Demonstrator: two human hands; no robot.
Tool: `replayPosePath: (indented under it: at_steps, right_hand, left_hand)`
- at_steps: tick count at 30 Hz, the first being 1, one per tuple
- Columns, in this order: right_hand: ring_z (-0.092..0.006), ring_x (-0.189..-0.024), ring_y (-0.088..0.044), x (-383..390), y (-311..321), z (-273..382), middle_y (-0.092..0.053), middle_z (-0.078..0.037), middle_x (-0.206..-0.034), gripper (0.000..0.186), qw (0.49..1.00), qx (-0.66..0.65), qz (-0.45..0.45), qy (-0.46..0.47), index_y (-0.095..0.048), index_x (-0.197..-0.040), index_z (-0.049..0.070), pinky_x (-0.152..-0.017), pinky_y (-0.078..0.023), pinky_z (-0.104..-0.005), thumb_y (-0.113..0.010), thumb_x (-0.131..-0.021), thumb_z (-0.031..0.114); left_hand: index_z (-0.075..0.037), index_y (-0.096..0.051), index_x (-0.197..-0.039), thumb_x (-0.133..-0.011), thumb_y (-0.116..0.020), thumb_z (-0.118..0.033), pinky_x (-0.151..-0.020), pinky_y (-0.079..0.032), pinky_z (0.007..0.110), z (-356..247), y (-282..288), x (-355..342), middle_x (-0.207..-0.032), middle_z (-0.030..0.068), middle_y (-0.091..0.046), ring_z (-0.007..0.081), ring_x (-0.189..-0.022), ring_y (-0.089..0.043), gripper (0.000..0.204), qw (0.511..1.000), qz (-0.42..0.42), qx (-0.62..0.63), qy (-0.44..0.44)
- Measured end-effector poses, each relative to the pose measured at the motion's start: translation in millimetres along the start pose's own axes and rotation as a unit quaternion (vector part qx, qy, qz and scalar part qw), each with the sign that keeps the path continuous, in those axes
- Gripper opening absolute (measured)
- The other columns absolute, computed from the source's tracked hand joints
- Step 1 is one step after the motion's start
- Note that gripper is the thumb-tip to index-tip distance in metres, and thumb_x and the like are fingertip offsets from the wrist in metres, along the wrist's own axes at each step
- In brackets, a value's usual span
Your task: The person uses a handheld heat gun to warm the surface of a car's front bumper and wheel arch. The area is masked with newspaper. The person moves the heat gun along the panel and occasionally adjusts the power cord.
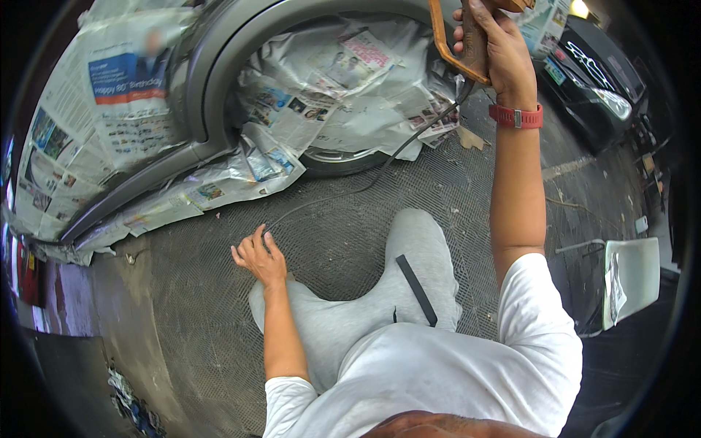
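Note:
My right hand (496, 40) grips a spray gun (475, 55) with an orange-brown hook, high at the top. A dark hose (365, 188) runs down from the gun to my left hand (259, 255), whose thumb and forefinger are on it while the other fingers curl loosely. Beyond my hands is a grey car panel with a wheel arch (212, 73), its surroundings covered in taped newspaper (307, 87). Part of a tyre (339, 164) shows under the paper.
I am low on a patterned dark floor (197, 277), legs bent. A black bumper-like car part (591, 87) lies at upper right, and a pale plastic chair (631, 281) stands at right. A bundle of dark and pale items (131, 401) lies at lower left.

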State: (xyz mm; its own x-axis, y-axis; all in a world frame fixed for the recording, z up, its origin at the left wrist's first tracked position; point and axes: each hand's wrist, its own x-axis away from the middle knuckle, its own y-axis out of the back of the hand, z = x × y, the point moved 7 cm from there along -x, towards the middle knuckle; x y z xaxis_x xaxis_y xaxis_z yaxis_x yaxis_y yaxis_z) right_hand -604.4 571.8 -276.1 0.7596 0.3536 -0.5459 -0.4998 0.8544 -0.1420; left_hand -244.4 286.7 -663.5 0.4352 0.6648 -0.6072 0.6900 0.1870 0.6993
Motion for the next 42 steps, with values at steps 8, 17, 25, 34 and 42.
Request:
replayPosePath:
  at_steps: [8,17,25,34,42]
  right_hand:
    - [-0.0183,-0.065,-0.066,0,128,-28,-0.068,-0.007,-0.083,0.029,0.996,-0.025,-0.085,-0.018,-0.063,-0.112,0.001,-0.059,-0.059,-0.0329,-0.065,-0.104,0.029]
    - [-0.0200,-0.074,-0.068,23,253,-105,-0.067,-0.011,-0.095,0.038,0.982,-0.058,-0.174,-0.046,-0.059,-0.112,-0.006,-0.061,-0.063,-0.0356,-0.063,-0.105,0.032]
    - [-0.0199,-0.070,-0.067,61,305,-184,-0.065,-0.011,-0.091,0.035,0.947,-0.084,-0.284,-0.124,-0.056,-0.119,-0.004,-0.056,-0.063,-0.0361,-0.060,-0.106,0.028]
    - [-0.0201,-0.068,-0.061,77,342,-241,-0.059,-0.009,-0.087,0.028,0.874,-0.083,-0.479,-0.022,-0.049,-0.109,-0.001,-0.055,-0.055,-0.0360,-0.058,-0.107,0.025]
    - [-0.0194,-0.072,-0.060,43,331,-206,-0.056,-0.009,-0.092,0.032,0.839,-0.178,-0.490,0.153,-0.044,-0.109,0.001,-0.061,-0.056,-0.0361,-0.051,-0.109,0.032]
  left_hand:
    - [-0.015,-0.072,-0.124,-0.106,-0.054,-0.026,-0.121,-0.021,0.058,-23,-8,4,-0.103,0.0039,-0.061,0.0238,-0.109,-0.058,0.027,0.998,0.006,0.000,-0.066]
    - [-0.014,-0.071,-0.127,-0.106,-0.052,-0.027,-0.120,-0.021,0.058,-44,-15,10,-0.102,0.0038,-0.059,0.0235,-0.110,-0.056,0.032,0.992,0.033,-0.017,-0.122]
    - [-0.013,-0.073,-0.125,-0.108,-0.050,-0.027,-0.120,-0.022,0.058,-51,-22,16,-0.102,0.0039,-0.059,0.0238,-0.108,-0.057,0.032,0.987,0.055,-0.043,-0.147]
    - [-0.014,-0.073,-0.123,-0.108,-0.053,-0.022,-0.122,-0.020,0.059,-98,-36,-5,-0.098,0.0038,-0.059,0.0237,-0.105,-0.057,0.027,0.981,0.121,-0.026,-0.150]
    - [-0.013,-0.071,-0.126,-0.108,-0.053,-0.023,-0.122,-0.021,0.059,-119,-59,-43,-0.102,0.0050,-0.060,0.0243,-0.108,-0.058,0.027,0.984,0.078,-0.017,-0.157]
